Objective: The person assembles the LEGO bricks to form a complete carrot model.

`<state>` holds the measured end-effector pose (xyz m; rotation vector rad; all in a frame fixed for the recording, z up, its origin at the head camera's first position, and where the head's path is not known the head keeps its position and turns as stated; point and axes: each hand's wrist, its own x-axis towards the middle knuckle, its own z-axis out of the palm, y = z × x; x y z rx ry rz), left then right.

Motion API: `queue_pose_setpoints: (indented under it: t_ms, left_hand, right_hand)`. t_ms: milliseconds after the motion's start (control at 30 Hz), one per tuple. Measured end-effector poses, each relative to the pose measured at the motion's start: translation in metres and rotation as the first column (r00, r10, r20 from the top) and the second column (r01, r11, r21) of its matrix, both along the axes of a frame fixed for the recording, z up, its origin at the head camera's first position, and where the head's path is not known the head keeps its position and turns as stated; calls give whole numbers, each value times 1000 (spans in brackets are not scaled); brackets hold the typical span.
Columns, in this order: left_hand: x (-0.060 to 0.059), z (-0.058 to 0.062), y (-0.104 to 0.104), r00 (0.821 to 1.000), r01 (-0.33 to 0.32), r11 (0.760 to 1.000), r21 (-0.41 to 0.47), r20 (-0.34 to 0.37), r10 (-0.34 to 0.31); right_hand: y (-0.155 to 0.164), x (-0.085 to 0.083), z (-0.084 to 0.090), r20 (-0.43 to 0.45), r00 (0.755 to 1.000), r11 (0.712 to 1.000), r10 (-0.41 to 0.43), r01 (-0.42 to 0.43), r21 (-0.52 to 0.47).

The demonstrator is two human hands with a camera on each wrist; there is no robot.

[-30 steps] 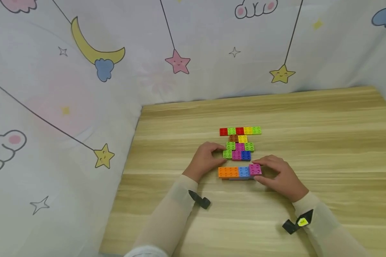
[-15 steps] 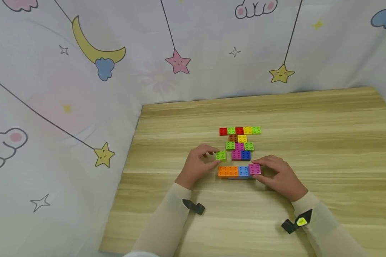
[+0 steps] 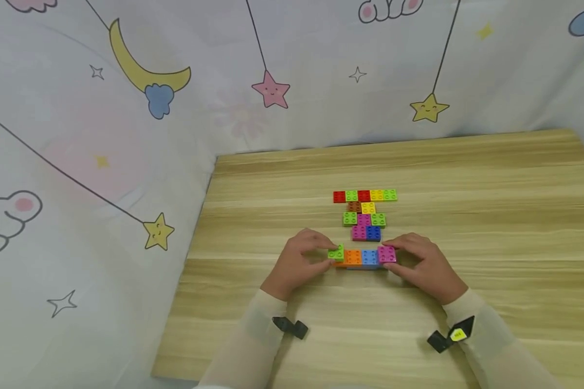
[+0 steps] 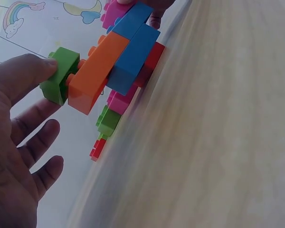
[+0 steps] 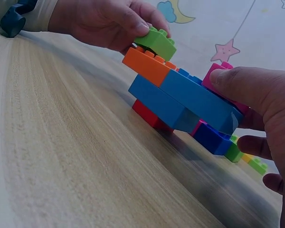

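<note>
My left hand (image 3: 297, 265) pinches a green brick (image 3: 336, 253) between thumb and fingers. In the left wrist view that brick sits tilted at the studs of an orange brick (image 4: 97, 71); I cannot tell whether it is pressed down. Beside the orange brick is a blue brick (image 5: 199, 97), and both rest on another blue brick (image 5: 161, 102) with a red brick (image 5: 149, 116) at the bottom. At the stack's right end, my right hand (image 3: 425, 267) grips a magenta brick (image 3: 386, 254) on top of the upper blue one.
Behind the stack lie a magenta brick (image 3: 359, 233) and a dark blue brick (image 3: 373, 233) side by side. Farther back are short rows of green, magenta, brown, yellow and red bricks. The wooden table (image 3: 491, 243) meets a printed curtain (image 3: 321, 119) at its far edge.
The left hand has drawn the green brick away from beside the loose magenta brick, then toward the person onto the left end of the stack. The right hand keeps its grip in place.
</note>
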<state>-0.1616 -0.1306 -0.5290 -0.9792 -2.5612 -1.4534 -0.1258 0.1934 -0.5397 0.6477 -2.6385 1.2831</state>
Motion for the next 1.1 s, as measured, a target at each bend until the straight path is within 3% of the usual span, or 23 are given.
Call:
queue_pose_setpoints:
  t_ms: [200,833,1100]
  left_hand:
    - [0,0,0,999,28,999,-24,-21,-29]
    - [1,3,3,997,16,995,-96,-68,-23]
    - [3,8,4,998,36,991,-130,-52,-43]
  right_hand:
    - [0,0,-1,1,1000,1000,-6,6,-1]
    - [0,-1,-1,-5,1000,1000,-3,3,-20]
    - [1,0,-3,-7,1000,1000,-3,3,-19]
